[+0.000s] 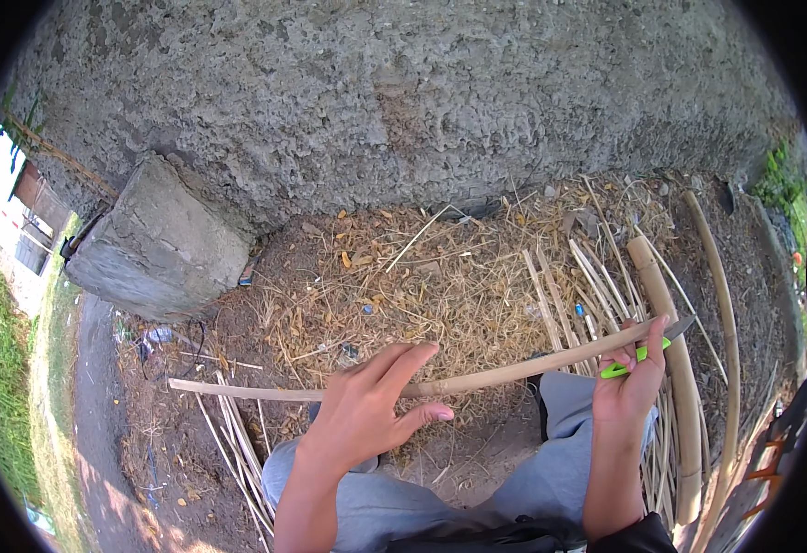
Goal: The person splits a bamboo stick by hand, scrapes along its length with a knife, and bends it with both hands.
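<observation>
A long split bamboo strip (514, 370) lies crosswise over my lap, bowing slightly, its right end higher than its left. My left hand (366, 405) is over the strip left of its middle, fingers stretched out and thumb spread apart; the strip passes behind the hand. Whether the palm touches it is hidden. In my right hand (629, 382) is a knife with a bright green handle (638, 354), its grey blade (681, 326) by the strip's right end. My right fingers are closed around the handle, and the strip's end is against them.
Thin bamboo strips (237, 442) lie left of my legs, and more (597, 281) lie on the right. A thick bamboo pole (669, 304) and a longer curved one (721, 304) rest farther right. A rough wall (403, 101) and a concrete block (168, 235) stand ahead.
</observation>
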`<action>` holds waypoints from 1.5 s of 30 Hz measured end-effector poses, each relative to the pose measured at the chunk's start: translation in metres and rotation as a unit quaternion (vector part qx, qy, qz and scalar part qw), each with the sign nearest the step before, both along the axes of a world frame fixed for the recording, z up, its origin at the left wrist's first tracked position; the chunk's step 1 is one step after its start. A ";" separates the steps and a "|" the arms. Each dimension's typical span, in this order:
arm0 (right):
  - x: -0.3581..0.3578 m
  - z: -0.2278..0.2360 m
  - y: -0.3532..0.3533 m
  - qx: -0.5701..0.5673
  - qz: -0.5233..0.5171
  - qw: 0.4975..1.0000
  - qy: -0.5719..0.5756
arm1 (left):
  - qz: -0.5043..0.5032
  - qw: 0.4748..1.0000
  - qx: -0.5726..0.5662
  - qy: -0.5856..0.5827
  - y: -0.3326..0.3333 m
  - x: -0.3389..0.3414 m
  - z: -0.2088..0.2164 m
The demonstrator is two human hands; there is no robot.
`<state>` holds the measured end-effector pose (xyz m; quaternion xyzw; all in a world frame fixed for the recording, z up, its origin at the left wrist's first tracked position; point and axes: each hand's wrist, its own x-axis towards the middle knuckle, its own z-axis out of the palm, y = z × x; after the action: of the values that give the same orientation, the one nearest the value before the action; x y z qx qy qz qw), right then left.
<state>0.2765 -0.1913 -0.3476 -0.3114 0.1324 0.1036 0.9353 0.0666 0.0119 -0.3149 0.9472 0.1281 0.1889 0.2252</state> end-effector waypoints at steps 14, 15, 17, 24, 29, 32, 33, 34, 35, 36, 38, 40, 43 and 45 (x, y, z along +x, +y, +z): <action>0.028 -0.018 0.003 -0.005 0.113 0.993 0.031 | 0.070 0.996 0.046 -0.018 -0.001 -0.006 0.012; 0.029 -0.018 0.005 -0.012 0.116 0.992 0.048 | 0.100 0.993 0.060 -0.031 0.000 -0.011 0.014; 0.027 -0.013 0.009 -0.028 0.144 0.988 0.043 | 0.140 0.985 0.082 -0.050 -0.005 -0.023 0.021; -0.042 -0.011 0.028 -0.267 0.269 0.836 -0.397 | 0.268 0.951 -0.099 -0.118 -0.046 -0.078 0.035; -0.119 -0.026 0.030 -0.333 0.286 0.648 -0.622 | 0.274 0.888 -0.344 -0.134 -0.076 -0.096 0.012; -0.138 -0.036 0.029 -0.329 0.270 0.600 -0.678 | 0.280 0.855 -0.410 -0.151 -0.090 -0.103 0.000; -0.141 -0.039 0.028 -0.315 0.252 0.600 -0.691 | 0.278 0.856 -0.409 -0.150 -0.095 -0.104 -0.003; -0.143 -0.042 0.028 -0.302 0.235 0.599 -0.703 | 0.278 0.855 -0.411 -0.151 -0.099 -0.104 -0.006; -0.144 -0.046 0.026 -0.304 0.233 0.600 -0.703 | 0.277 0.854 -0.413 -0.152 -0.103 -0.105 -0.009; -0.144 -0.050 0.024 -0.298 0.219 0.598 -0.711 | 0.273 0.855 -0.414 -0.151 -0.106 -0.108 -0.013; -0.144 -0.050 0.019 -0.292 0.206 0.597 -0.718 | 0.246 0.880 -0.389 -0.117 -0.109 -0.115 -0.018; -0.143 -0.039 0.012 -0.329 0.208 0.563 -0.729 | 0.238 0.905 -0.325 -0.137 -0.115 -0.114 -0.020; -0.138 -0.043 0.009 -0.338 0.210 0.561 -0.726 | 0.236 0.931 -0.235 -0.148 -0.121 -0.110 -0.027; -0.138 -0.035 0.005 -0.351 0.216 0.559 -0.719 | 0.246 0.935 -0.215 -0.137 -0.124 -0.108 -0.032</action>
<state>0.1385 -0.1865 -0.3826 -0.6056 -0.6299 -0.0103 0.4861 -0.0412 -0.1120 -0.3468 0.7800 0.3624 0.3340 0.3857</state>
